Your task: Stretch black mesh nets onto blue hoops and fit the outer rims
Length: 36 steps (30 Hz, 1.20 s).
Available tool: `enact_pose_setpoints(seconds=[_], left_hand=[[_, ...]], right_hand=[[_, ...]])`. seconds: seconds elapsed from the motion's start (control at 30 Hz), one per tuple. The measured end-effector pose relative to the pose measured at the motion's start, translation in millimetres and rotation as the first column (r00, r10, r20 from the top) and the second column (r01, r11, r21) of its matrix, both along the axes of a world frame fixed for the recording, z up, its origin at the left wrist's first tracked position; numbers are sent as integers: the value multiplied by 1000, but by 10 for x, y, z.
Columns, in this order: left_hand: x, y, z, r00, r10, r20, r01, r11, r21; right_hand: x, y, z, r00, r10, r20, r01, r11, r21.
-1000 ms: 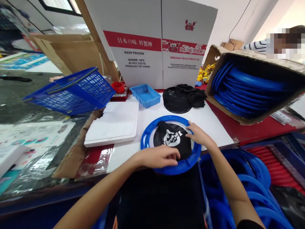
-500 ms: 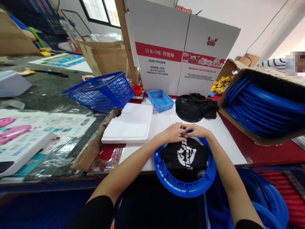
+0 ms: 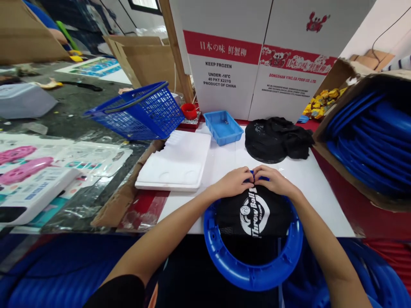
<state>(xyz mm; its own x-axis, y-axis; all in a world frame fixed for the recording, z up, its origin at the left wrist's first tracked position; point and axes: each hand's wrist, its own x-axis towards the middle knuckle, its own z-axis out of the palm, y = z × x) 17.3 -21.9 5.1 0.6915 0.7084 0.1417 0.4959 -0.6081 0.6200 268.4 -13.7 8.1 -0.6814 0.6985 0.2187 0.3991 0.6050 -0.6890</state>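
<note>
A blue plastic ring lies over the near edge of the white board, its near side sticking out toward me. Black mesh fabric with a white "Throw Ball" print covers the far part of its opening. Both hands meet at the ring's far side. My left hand is closed there, fingertips pinching the ring and the fabric's edge. Close against it, my right hand is closed on the same spot from the right. The fingers hide exactly how fabric and ring meet.
Farther back are a light blue tray, a pile of black mesh fabric and a white foam slab. A blue basket leans at the left. On the right, a carton holds several blue rings.
My view has dipped and come closer. The fabric now lies flatter, with its print more fully visible, and bares the ring's near opening. Both hands stay at the ring's far side.
</note>
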Motion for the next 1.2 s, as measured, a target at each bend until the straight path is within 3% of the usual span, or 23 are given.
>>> enact_pose_setpoints(seconds=[0.1,0.3,0.47,0.6,0.97,1.2], left_hand=[[2,17,9,993,62,103,-50,992,-117],[-5,-2,25,960,159,232,-115,975,-191],[-9,48,15,936,210,283,-143,960,-240],[-7,126,-19,917,237,321,-150,950,-273],[17,141,-27,949,240,204,-215,967,-138],[54,178,-7,944,279,176,-254,955,-153]], right_hand=[[3,-51,6,999,-35,15,35,999,34],[-52,-144,55,992,-122,39,117,988,100],[-122,-166,70,962,-272,-30,274,960,56],[-197,-109,38,951,-299,-71,301,953,19],[-271,-9,-6,935,-345,-87,340,938,-71],[-333,7,8,912,-396,-104,388,917,-96]])
